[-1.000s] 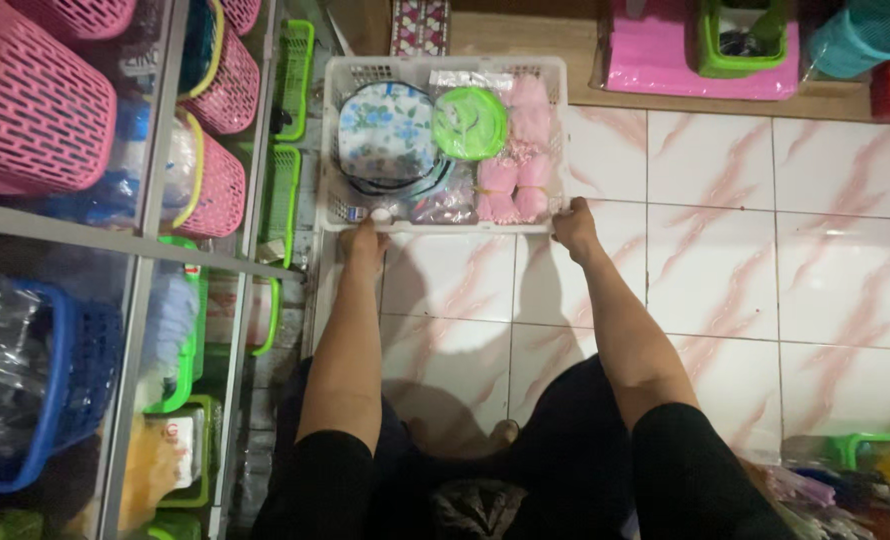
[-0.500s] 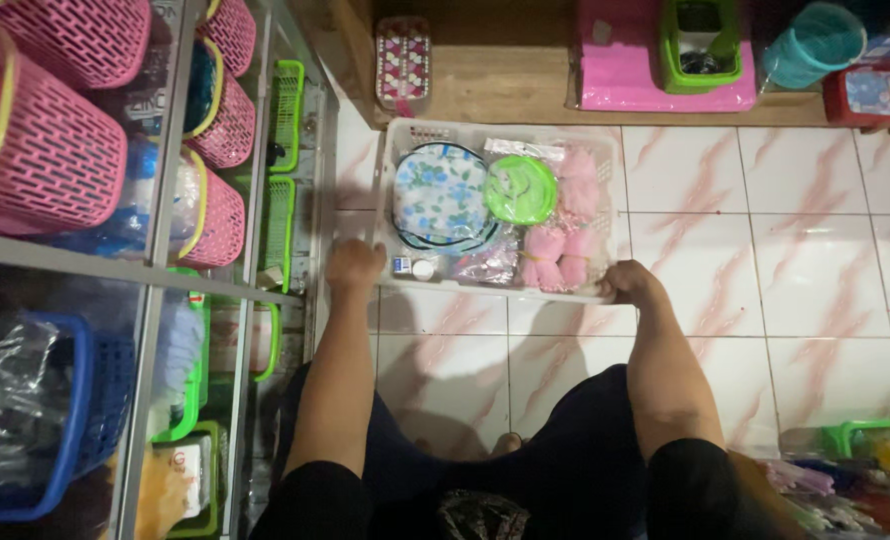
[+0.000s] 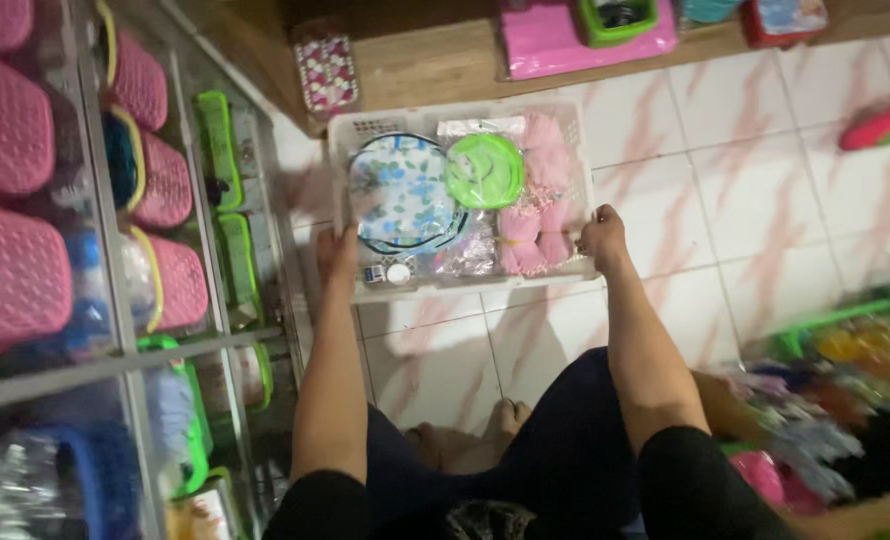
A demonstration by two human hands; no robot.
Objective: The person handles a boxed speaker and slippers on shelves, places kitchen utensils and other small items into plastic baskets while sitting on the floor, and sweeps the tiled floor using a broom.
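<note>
Nearest to you, your bare feet (image 3: 470,445) stand on the pink-veined white floor tiles (image 3: 765,170), and both arms reach down and forward from there. Your left hand (image 3: 340,255) is closed over the near left rim of the white plastic crate (image 3: 355,135), and your right hand (image 3: 602,238) is wrapped around its near right corner, so you have the crate gripped at both ends. Whether it rests on the floor or is just clear of it, the view does not settle. The crate is already loaded: a round flower-printed plate (image 3: 405,195) lies on the left, a bright green lid (image 3: 484,171) sits just beside it, pink puffy items (image 3: 540,220) fill the right side, and small clear-wrapped packets (image 3: 460,255) lie along the near edge. So the filling looks done, while the carrying seems barely begun, with the crate low in front of you. To your left stands a glass shelf unit (image 3: 115,340) with pink baskets (image 3: 10,270) and green trays (image 3: 217,145). Beyond the crate runs a wooden ledge (image 3: 435,65) bearing a pink flat box (image 3: 565,35) and a small patterned case (image 3: 327,72).
</note>
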